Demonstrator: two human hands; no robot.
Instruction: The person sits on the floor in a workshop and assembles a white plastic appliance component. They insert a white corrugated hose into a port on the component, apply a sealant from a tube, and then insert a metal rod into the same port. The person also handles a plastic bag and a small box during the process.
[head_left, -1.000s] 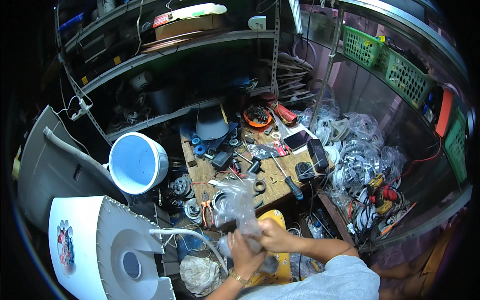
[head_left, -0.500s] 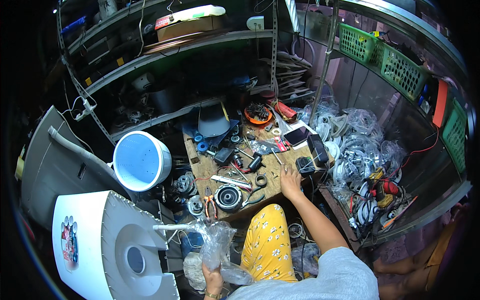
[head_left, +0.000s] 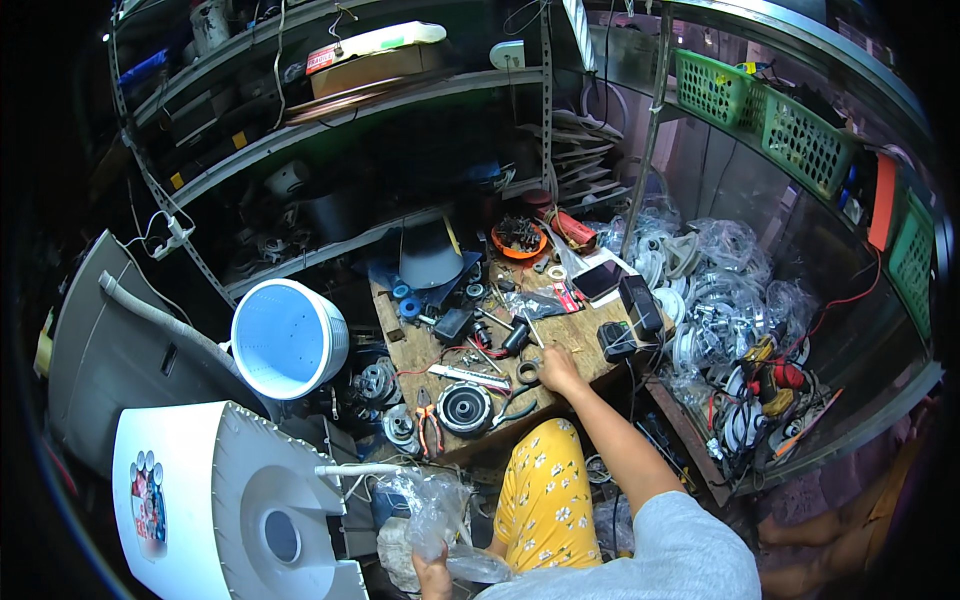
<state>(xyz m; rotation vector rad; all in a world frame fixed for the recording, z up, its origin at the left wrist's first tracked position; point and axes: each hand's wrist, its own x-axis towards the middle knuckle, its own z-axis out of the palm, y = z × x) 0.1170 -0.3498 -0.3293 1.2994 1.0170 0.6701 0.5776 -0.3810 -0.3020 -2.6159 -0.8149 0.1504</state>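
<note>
My right hand [head_left: 560,370] is closed at the wooden table's near edge, around what looks like a screwdriver [head_left: 534,328]; its thin pale shaft points away from me and the handle is hidden in my fist. Low in the view, my left hand [head_left: 433,577] grips a crumpled clear plastic bag [head_left: 432,510]. The bag hangs beside the pale tube [head_left: 365,469] of a white washing machine housing [head_left: 175,480]. Nearest to my right hand lie a roll of tape [head_left: 528,372], a round black-and-silver motor part [head_left: 465,407] and orange-handled pliers [head_left: 428,420].
A blue-white perforated tub [head_left: 285,340] stands left of the table [head_left: 590,357]. On the table are an orange bowl of screws [head_left: 519,238], a phone [head_left: 599,281] and black power adapters [head_left: 640,305]. Bagged metal parts [head_left: 720,290] pile up on the right, near a red-yellow drill [head_left: 780,380].
My right hand has moved left and slightly nearer along the table, carrying the screwdriver. My left hand still holds the bag. The whole view has shifted slightly.
</note>
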